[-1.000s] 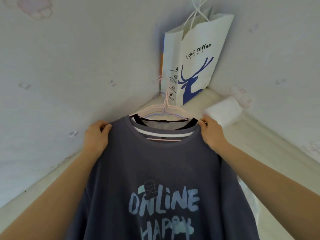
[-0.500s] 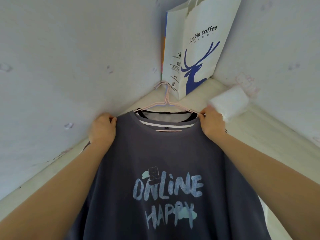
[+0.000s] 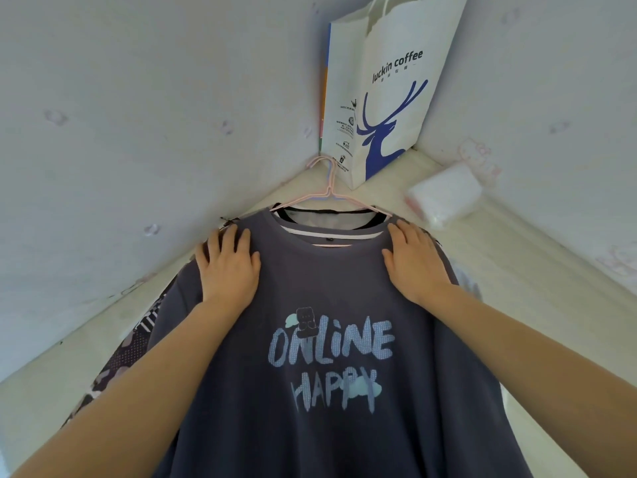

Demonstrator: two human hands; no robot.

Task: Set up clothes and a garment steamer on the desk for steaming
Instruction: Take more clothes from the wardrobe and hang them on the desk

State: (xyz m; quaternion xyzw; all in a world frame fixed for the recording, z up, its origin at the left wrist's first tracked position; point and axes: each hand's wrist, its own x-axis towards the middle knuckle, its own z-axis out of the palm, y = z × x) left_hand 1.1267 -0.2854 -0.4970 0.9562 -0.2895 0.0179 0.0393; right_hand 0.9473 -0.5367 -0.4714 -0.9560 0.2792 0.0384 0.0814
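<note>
Both hands have released the shoulders; left hand point(image 3: 229, 267) and right hand point(image 3: 415, 262) now press flat, fingers straight, on the T-shirt point(image 3: 331, 357). Garment laid on desk point(image 3: 517, 257); steamer not visible.

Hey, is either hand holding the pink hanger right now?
No, the left hand and right hand lie flat on the grey T-shirt, below the pink hanger.

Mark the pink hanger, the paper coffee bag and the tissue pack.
pink hanger point(image 3: 332, 186), head view, on the wire neck below its hook.
paper coffee bag point(image 3: 389, 98), head view, on its printed front face.
tissue pack point(image 3: 443, 198), head view, on its top side.
</note>
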